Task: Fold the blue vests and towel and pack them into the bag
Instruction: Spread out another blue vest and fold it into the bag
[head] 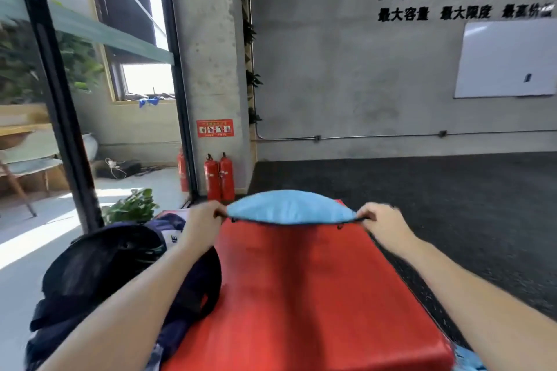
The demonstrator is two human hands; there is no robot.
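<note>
- A light blue cloth (291,208), vest or towel I cannot tell, is held up and stretched sideways above the far edge of a red padded mat (304,295); its top edge bulges upward in an arc and a dark trim runs along its lower edge.
- The left hand (203,218) pinches the cloth's left corner with curled fingers, and the right hand (378,218) pinches the right corner the same way; both forearms reach forward over the mat.
- The cloth hangs just above the mat's far end; whether it touches the surface cannot be told.
- A dark navy mesh bag (99,268) lies at the mat's left side, under the left forearm, with its opening slack; a fold of dark blue fabric (168,221) with a white patch shows just beyond it.
- Another bit of light blue fabric (468,360) peeks out at the mat's near right corner.
- Beyond the mat, two red fire extinguishers (219,179) stand at the foot of a concrete pillar (208,54), and a potted plant (132,206) sits to their left.
- Dark speckled flooring (452,190) runs to a grey wall carrying a whiteboard (506,60) and black lettering.
</note>
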